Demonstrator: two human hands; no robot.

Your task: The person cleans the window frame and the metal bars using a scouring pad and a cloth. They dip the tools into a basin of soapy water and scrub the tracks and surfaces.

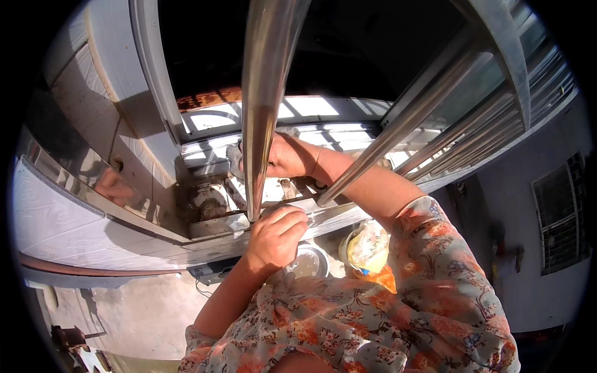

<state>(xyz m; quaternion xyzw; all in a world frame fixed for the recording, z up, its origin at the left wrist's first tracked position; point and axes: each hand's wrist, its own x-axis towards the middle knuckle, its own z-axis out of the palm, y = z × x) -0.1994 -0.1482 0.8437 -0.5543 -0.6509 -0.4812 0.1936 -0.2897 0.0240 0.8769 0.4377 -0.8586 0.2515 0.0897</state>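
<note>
My right hand (290, 156) reaches between upright metal bars to a window ledge and is closed on a grey cloth (235, 161). One thick shiny metal bar (261, 107) stands in front of it and hides part of the fingers and cloth. My left hand (280, 233) rests with bent fingers on the sill's outer edge (317, 207), just right of that bar's foot; whether it grips anything cannot be made out. The window track (210, 142) runs behind the cloth in striped sunlight. Dirty marks and small objects lie on the ledge between track and bars.
More metal bars (447, 126) of the window guard slant away on the right. Below the sill stand a round metal basin (308, 261) with liquid and a container lined with a yellowish plastic bag (368, 245). An orange bag (383, 279) lies beside it. A tiled wall (84, 88) rises at left.
</note>
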